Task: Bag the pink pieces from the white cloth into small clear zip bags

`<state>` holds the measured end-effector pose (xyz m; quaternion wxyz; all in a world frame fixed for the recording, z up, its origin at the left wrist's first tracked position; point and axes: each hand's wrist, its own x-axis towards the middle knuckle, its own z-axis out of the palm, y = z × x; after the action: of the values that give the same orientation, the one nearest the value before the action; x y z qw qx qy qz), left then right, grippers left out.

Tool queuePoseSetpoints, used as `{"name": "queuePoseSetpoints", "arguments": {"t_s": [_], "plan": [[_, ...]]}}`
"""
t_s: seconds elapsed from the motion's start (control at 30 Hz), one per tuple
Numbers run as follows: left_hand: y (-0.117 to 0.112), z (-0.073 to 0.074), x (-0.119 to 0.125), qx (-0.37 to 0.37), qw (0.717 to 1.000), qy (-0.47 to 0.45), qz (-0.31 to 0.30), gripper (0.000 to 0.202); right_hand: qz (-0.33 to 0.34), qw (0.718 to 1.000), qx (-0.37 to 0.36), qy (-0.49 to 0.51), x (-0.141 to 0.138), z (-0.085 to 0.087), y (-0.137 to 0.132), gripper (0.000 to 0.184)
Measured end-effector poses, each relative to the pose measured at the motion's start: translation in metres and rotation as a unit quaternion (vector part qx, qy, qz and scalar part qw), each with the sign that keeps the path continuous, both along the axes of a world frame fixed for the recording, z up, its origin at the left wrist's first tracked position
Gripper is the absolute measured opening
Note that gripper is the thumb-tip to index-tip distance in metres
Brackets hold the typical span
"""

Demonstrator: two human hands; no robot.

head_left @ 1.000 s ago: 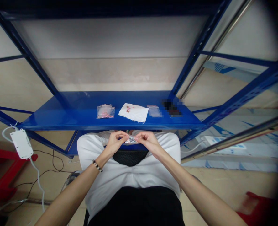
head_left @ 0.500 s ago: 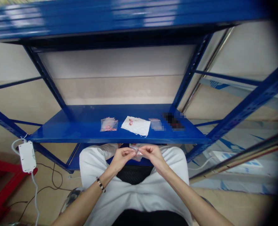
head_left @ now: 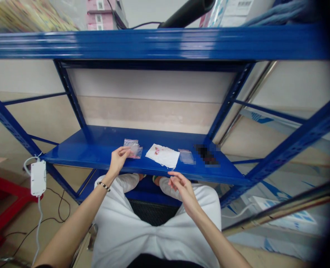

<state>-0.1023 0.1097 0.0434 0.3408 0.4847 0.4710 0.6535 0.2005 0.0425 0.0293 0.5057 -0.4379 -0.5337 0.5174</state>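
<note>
The left hand (head_left: 118, 160) and right hand (head_left: 181, 190) are apart. The left hand touches a little clear bag (head_left: 133, 149) on the blue shelf (head_left: 78, 153). The right hand is open, just below the shelf.

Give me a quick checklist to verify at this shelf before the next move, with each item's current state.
1. Left hand at the small plastic bag of pink pieces: ok, fingers at its edge.
2. Firm grip on that bag: cannot tell.
3. Right hand free: ok, nothing visible in it.
4. White paper sheet lying flat on the blue steel shelf: ok.
5. Contents of the clear plastic bag: cannot tell.
6. Blurred dark object: cannot tell what it is.
</note>
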Motion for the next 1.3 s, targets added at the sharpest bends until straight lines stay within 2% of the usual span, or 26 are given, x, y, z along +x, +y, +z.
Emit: {"name": "queuePoseSetpoints", "arguments": {"t_s": [0.13,0.3,0.43,0.53,0.57,0.67,0.73,0.83,0.93,1.0,1.13,1.3], "plan": [[0.028,0.002,-0.012,-0.011,0.99,0.104,0.095,0.043,0.037,0.999,0.002,0.0,0.001,-0.01,0.003,0.038],[0.043,0.002,-0.012,-0.048,0.968,0.206,0.136,0.052,0.06,0.998,0.015,-0.014,0.004,-0.017,0.006,0.032],[0.033,0.006,-0.01,-0.047,0.927,0.319,0.189,0.06,0.052,0.998,0.041,-0.021,0.006,-0.017,0.007,0.03],[0.01,0.016,-0.004,0.008,0.913,0.345,0.219,0.038,-0.003,0.994,0.091,-0.066,0.014,-0.012,0.016,0.028],[-0.001,0.019,0.0,0.021,0.914,0.342,0.215,0.032,-0.037,0.988,0.113,-0.098,0.019,-0.01,0.021,0.028],[-0.04,0.021,0.021,0.027,0.923,0.343,0.172,0.048,-0.151,0.945,0.187,-0.224,0.042,-0.002,0.043,0.029],[-0.067,0.01,0.043,0.03,0.922,0.378,0.079,0.051,-0.199,0.903,0.227,-0.306,0.059,0.002,0.061,0.03],[-0.102,-0.019,0.077,0.015,0.877,0.479,-0.048,0.049,-0.22,0.852,0.244,-0.408,0.078,0.004,0.087,0.032],[-0.12,-0.043,0.099,0.017,0.827,0.546,-0.13,0.046,-0.201,0.822,0.208,-0.491,0.085,0.001,0.109,0.02],[-0.123,-0.051,0.103,0.016,0.814,0.56,-0.154,0.047,-0.188,0.815,0.173,-0.52,0.085,-0.003,0.119,0.011],[-0.121,-0.053,0.096,0.002,0.817,0.554,-0.16,0.05,-0.189,0.817,0.138,-0.527,0.082,-0.008,0.125,0.013],[-0.124,-0.054,0.092,-0.003,0.81,0.564,-0.162,0.051,-0.182,0.817,0.17,-0.521,0.084,-0.01,0.12,0.016]]}}
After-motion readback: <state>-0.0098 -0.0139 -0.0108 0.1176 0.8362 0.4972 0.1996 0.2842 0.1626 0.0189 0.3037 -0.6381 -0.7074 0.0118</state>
